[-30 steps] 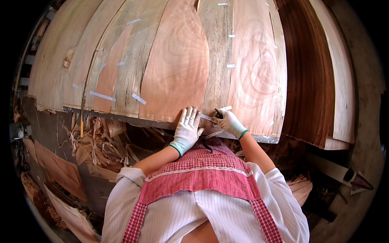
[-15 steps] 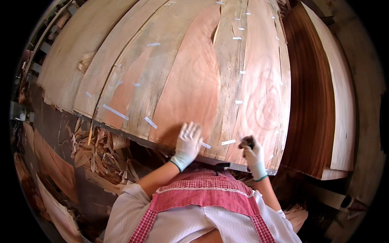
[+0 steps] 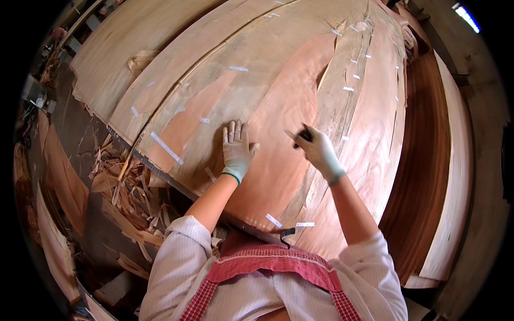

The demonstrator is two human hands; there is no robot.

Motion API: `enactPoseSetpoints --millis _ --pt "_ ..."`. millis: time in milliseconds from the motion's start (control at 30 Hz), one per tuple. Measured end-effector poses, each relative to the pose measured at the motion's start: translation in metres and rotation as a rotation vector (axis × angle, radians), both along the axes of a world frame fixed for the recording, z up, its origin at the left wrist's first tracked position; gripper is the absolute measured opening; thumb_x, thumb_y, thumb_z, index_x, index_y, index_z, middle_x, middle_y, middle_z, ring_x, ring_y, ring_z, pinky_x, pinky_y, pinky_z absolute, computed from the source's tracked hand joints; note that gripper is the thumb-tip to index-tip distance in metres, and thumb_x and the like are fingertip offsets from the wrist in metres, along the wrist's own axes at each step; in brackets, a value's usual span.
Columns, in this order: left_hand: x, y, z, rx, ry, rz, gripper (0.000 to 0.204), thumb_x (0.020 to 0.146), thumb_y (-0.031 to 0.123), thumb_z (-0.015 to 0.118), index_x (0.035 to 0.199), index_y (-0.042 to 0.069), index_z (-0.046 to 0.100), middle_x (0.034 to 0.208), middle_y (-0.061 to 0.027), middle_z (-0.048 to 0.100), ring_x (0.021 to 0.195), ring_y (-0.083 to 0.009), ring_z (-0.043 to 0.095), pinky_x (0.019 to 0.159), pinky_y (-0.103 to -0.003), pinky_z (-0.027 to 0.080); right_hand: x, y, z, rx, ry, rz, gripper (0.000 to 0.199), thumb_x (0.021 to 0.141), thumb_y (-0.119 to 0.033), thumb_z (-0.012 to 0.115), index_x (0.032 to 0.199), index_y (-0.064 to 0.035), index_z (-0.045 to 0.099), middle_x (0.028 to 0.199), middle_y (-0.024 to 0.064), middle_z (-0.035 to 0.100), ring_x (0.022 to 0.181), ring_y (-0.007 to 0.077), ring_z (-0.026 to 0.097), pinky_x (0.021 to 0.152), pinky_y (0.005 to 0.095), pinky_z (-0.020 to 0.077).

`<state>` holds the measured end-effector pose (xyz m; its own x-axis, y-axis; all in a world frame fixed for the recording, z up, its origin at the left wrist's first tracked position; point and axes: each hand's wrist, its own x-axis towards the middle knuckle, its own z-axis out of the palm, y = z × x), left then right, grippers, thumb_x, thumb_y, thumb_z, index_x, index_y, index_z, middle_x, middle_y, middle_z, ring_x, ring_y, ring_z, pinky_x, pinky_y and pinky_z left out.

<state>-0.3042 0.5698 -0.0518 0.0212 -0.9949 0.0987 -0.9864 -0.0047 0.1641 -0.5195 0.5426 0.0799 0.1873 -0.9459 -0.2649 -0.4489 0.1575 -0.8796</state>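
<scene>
Head view: the gloved right hand (image 3: 319, 153) closes its grip, fingers curled, around a dark-handled knife (image 3: 302, 138), whose blurred, pale blade points leftward above a pinkish veneer sheet (image 3: 278, 166). The knife appears light and rigid; its handle is the safe place to hold. The left hand (image 3: 236, 151), also gloved, has an unfolded, empty grip, palm down over grey-brown veneer (image 3: 235, 99), thumb spread toward the pinkish veneer sheet; firm contact cannot be confirmed. The veneer is probably light, thin and flexible, prone to split along the grain, hence best steadied by a flat palm or lifted at its edges. Both forearms reach forward, the right angled inward. Nearer the body, a white tape strip (image 3: 274, 220) lies near the sheet's front edge.
</scene>
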Motion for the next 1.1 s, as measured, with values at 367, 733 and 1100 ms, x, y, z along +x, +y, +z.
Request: enactPoseSetpoints --millis 367,733,1100 --pt "-0.012 -0.092 -0.019 -0.094 -0.03 -0.273 0.053 0.087 0.02 0.054 0.136 0.003 0.043 0.138 -0.0139 0.047 0.134 -0.0284 0.037 0.115 -0.043 0.02 0.075 -0.144 -0.135 -0.147 0.58 0.12 0.029 0.08 -0.027 0.061 0.083 0.0004 0.07 0.082 0.0234 0.066 0.079 0.0386 0.065 0.073 0.0439 0.0529" --pt "-0.012 -0.102 -0.018 -0.019 -0.255 -0.254 0.048 0.087 0.015 0.045 0.133 0.005 0.047 0.138 -0.0126 0.049 0.132 -0.0278 0.039 0.116 -0.042 0.019 0.05 -0.054 -0.086 0.244 -0.115 -0.116 0.026 0.086 -0.016 0.065 0.1 0.0061 0.062 0.067 0.0106 0.063 0.056 0.0161 0.06 0.052 0.0299 0.048" --pt "-0.161 -0.261 0.018 -0.331 0.426 -0.416 0.041 0.082 0.036 0.065 0.105 0.002 0.058 0.106 -0.0172 0.062 0.107 -0.0355 0.053 0.098 -0.046 0.037 -0.14 -0.134 -0.055 -0.058 -0.068 -0.394 0.009 0.09 -0.007 0.058 0.089 0.0015 0.056 0.073 0.0054 0.062 0.067 0.0123 0.059 0.062 0.0264 0.045"
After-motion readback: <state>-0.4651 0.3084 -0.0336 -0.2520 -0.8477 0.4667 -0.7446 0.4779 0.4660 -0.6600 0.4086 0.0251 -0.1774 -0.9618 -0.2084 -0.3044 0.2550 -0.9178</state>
